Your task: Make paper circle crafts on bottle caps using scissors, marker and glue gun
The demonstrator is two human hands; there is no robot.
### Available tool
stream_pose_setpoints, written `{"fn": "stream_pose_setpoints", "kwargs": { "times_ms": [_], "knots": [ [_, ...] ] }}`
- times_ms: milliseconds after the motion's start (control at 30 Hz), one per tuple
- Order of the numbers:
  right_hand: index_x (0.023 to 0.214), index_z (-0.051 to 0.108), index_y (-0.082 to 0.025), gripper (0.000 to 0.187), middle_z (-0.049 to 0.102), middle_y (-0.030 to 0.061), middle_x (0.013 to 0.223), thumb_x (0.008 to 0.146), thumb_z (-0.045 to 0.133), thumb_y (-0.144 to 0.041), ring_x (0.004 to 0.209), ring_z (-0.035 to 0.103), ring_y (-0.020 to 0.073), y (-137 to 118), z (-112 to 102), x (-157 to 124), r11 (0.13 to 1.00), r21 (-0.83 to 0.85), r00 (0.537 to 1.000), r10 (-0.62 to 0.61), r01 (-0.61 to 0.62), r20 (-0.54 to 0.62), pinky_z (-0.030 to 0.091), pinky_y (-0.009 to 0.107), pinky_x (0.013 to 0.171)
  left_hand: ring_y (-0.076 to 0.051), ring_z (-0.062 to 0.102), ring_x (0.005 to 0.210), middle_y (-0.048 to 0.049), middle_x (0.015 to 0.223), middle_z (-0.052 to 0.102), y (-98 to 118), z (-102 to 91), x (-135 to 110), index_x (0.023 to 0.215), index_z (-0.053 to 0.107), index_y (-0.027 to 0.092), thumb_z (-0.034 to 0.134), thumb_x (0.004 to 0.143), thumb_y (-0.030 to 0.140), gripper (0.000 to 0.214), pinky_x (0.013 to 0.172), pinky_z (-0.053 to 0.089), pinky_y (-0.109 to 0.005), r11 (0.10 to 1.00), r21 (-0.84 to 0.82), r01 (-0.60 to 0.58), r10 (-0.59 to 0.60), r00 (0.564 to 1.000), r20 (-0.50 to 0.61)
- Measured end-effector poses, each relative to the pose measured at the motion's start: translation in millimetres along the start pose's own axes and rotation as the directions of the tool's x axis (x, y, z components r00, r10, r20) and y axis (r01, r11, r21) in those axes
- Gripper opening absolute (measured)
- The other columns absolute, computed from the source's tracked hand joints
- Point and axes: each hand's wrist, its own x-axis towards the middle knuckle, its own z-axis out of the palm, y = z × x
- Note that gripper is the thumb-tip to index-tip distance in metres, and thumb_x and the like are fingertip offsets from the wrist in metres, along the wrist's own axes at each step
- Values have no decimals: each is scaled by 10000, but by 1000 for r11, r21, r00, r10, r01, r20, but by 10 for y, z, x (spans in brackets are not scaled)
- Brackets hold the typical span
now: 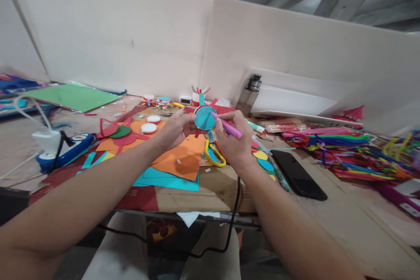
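Observation:
My left hand (175, 129) pinches the left edge of a round teal paper disc (204, 117) with red strips behind it, holding it up above the table. My right hand (233, 140) grips a pink marker (228, 126) whose tip touches the disc's right side. Under both hands lie orange paper sheets (182, 157) and teal paper sheets (164, 180), and yellow-handled scissors (215, 155) rest just below the disc.
A black phone (298, 175) lies right of my right hand. A heap of coloured pipe cleaners (348, 151) fills the right side. A metal bottle (248, 95) stands at the back. Two white-lidded jars (149, 127), a green sheet (70, 96) and a blue device (67, 148) sit to the left.

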Motion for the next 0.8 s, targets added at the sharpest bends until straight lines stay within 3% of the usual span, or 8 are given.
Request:
{"fn": "stream_pose_setpoints", "kwargs": {
  "times_ms": [800],
  "knots": [
    [833, 547, -218, 61, 649, 15, 785, 878, 585, -230, 722, 602, 176, 17, 3, 15, 999, -3, 998, -36, 36, -53, 434, 335, 677, -243, 735, 861, -58, 806, 732, -2, 2, -6, 969, 614, 143, 677, 753, 215, 236, 881, 577, -468, 1000, 12, 6, -6, 1000, 4]
  ]
}}
